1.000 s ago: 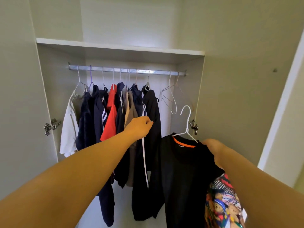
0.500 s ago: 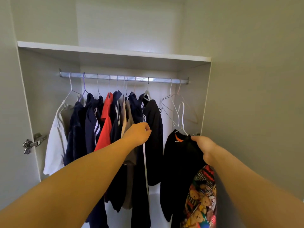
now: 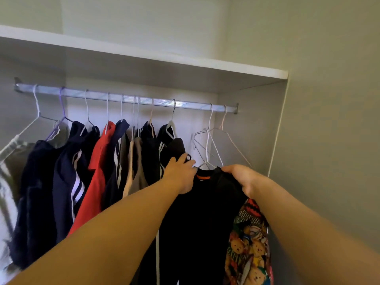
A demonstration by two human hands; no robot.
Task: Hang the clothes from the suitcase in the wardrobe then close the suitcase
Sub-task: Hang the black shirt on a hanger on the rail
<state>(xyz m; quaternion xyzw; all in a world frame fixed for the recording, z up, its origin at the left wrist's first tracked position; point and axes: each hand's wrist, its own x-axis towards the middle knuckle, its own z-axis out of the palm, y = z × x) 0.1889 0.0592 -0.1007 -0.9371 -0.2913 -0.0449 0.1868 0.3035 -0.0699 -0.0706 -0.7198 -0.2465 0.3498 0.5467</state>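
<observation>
Landmark: wardrobe rail [image 3: 127, 98]. Black shirt [image 3: 197, 210] with orange collar lining sits below the rail's right end, on a white hanger [image 3: 207, 161] whose hook appears over the rail, next to an empty wire hanger. Left hand [image 3: 181, 173] fingers curled on the shirt's left shoulder at the hanger. Right hand [image 3: 242, 177] fingers pinched on its right shoulder. Bear-print fabric [image 3: 248, 243] hangs under the right wrist. Hung garments fill the rail's left and middle. Suitcase out of view.
</observation>
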